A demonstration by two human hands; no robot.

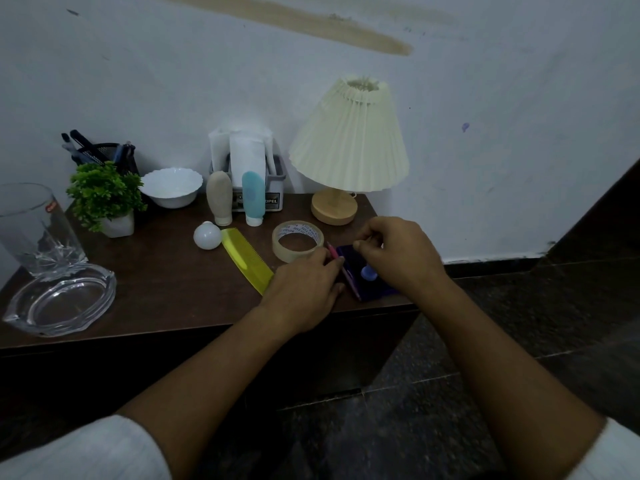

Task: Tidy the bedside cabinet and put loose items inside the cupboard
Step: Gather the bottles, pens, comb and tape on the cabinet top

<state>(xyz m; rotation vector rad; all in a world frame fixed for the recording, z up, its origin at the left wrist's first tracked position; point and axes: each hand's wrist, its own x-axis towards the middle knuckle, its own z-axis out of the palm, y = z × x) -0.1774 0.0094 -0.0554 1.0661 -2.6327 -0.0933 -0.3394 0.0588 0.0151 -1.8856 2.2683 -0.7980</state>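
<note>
Left hand (304, 289) and right hand (398, 254) grip purple item (377, 289); cup (104, 152) holds pens (79, 138).

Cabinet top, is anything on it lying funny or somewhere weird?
Yes. A bare white light bulb lies loose on its side on the cabinet top, right beside the slanted yellow comb. It looks like it could roll. Nothing looks spilled or broken.

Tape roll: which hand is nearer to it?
Left. The left hand lies just front-right of the tape roll, fingertips by its rim, holding a pen. The right hand is farther right, beyond the pen, pinching a dark case.
</note>
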